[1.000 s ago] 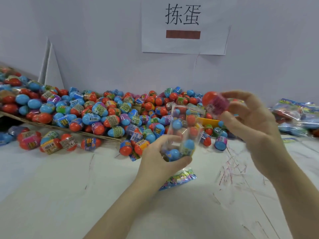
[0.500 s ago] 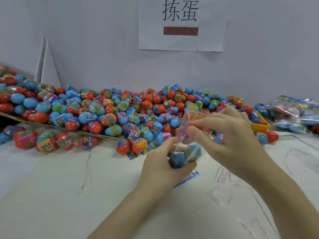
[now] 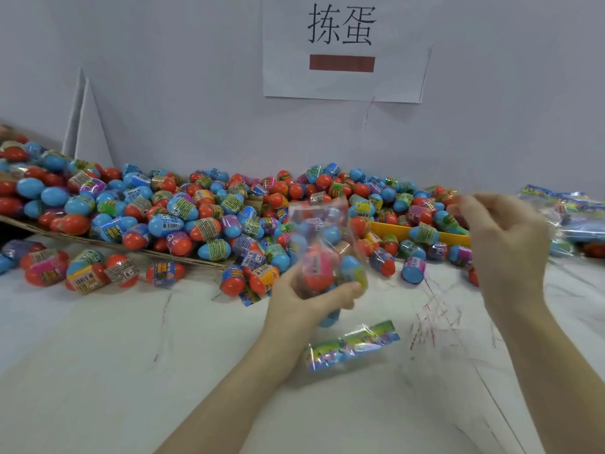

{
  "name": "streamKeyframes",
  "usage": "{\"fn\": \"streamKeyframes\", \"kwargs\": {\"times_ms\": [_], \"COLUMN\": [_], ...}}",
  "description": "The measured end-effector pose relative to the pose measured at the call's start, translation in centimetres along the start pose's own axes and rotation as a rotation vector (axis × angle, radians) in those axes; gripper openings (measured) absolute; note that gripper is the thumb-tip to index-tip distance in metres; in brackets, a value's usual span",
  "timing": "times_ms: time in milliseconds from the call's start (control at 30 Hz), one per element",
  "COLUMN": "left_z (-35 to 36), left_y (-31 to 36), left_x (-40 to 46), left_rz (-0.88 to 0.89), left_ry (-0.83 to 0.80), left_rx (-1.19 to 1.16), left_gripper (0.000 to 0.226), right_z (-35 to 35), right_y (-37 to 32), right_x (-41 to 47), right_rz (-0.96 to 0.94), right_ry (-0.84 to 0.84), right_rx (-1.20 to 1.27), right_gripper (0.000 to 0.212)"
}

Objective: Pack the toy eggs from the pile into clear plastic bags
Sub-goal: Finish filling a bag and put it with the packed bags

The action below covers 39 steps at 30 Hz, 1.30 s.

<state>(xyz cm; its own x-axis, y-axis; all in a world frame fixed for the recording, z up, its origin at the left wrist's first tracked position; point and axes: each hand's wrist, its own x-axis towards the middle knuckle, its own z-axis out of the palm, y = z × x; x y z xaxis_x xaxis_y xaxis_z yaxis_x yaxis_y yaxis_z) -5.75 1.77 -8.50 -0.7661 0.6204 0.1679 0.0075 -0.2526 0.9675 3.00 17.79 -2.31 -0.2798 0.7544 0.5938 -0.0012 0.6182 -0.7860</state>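
Eggs heaped along the wall, one bag in your grip

The pile (image 3: 203, 217) spreads over the white surface (image 3: 98, 371); your left hand (image 3: 304, 306) grasps the clear bag (image 3: 322, 244) (eggs inside, upright), your right hand (image 3: 504, 244) hovers loosely curled, holding nothing.

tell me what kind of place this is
Probably a small packing or sorting workstation, not a home: a large pile of toy eggs against the wall, a paper sign taped above it, and filled clear bags stacked at the right.

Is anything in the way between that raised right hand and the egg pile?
Nothing visible. The right hand hovers directly over the egg pile; the left hand holds the clear bag off to its side.
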Motion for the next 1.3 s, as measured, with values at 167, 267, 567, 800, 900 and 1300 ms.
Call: {"fn": "streamKeyframes", "kwargs": {"times_ms": [167,267,567,800,900,1300], "left_z": [-0.5,-0.4,-0.2,0.3,0.6,0.8], "left_y": [0.5,0.5,0.6,0.2,0.0,-0.4], "left_x": [0.4,0.4,0.0,-0.7,-1.0,-1.0], "left_rz": [-0.064,-0.1,-0.039,0.087,0.117,0.1], "left_ry": [0.066,0.051,0.003,-0.069,-0.097,-0.109], "left_rx": [-0.077,-0.078,-0.034,0.174,0.178,0.271], "left_gripper": [0.049,0.046,0.028,0.035,0.036,0.04], "right_z": [1.3,2.0,1.6,-0.8,-1.2,-1.2], "right_y": [5.0,6.2,3.0,-2.8,-3.5,-3.9], "right_x": [-0.6,-1.4,-0.6,-0.5,-1.1,-2.3], "right_rz": [-0.019,-0.044,0.135,0.329,0.156,-0.144], "right_ry": [-0.465,-0.617,-0.281,-0.467,-0.589,-0.739], "right_rx": [-0.636,-0.804,-0.116,0.809,0.738,0.31], "right_gripper": [0.045,0.049,0.043,0.033,0.034,0.041]}}
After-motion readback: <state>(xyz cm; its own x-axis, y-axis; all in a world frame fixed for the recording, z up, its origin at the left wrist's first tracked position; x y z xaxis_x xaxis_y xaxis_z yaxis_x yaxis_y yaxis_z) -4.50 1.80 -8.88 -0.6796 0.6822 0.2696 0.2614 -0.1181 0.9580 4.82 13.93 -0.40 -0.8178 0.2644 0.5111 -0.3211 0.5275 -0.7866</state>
